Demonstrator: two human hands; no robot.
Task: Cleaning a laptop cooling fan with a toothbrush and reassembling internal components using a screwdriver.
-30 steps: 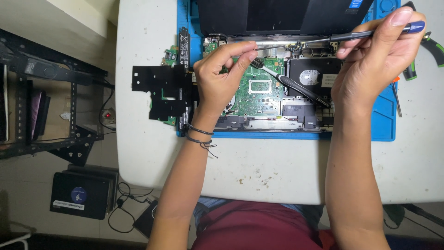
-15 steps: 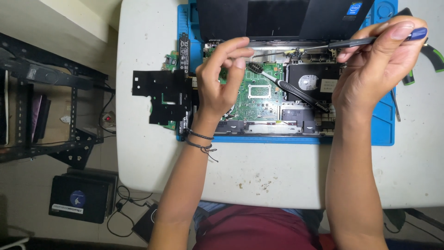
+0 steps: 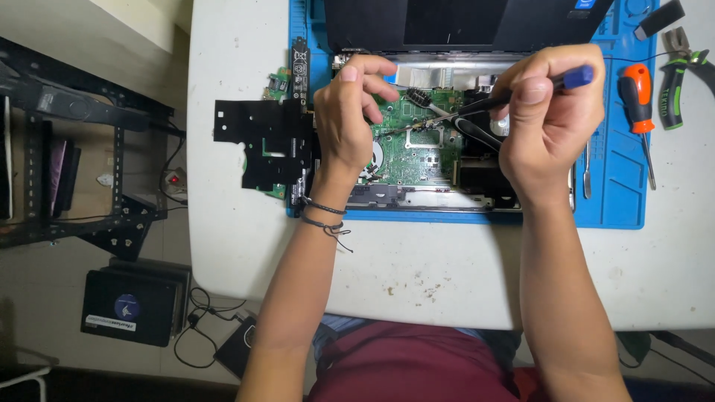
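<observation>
An opened laptop lies on a blue work mat, its green motherboard exposed and its dark screen folded back. My right hand grips a thin screwdriver with a blue cap. Its shaft slants down-left, with the tip on the board near the middle. My left hand hovers over the board's left part, fingers curled. Its fingertips are beside the end of a black strip. Whether they pinch anything is not visible.
A black perforated sheet lies at the mat's left edge on the white table. At right on the mat are an orange-handled screwdriver, pliers and a thin metal tool. A black metal rack stands on the floor.
My right hand has moved left and lower, bringing the screwdriver tip down onto the board. My left hand stays over the board's left side with its fingers curled tighter.
</observation>
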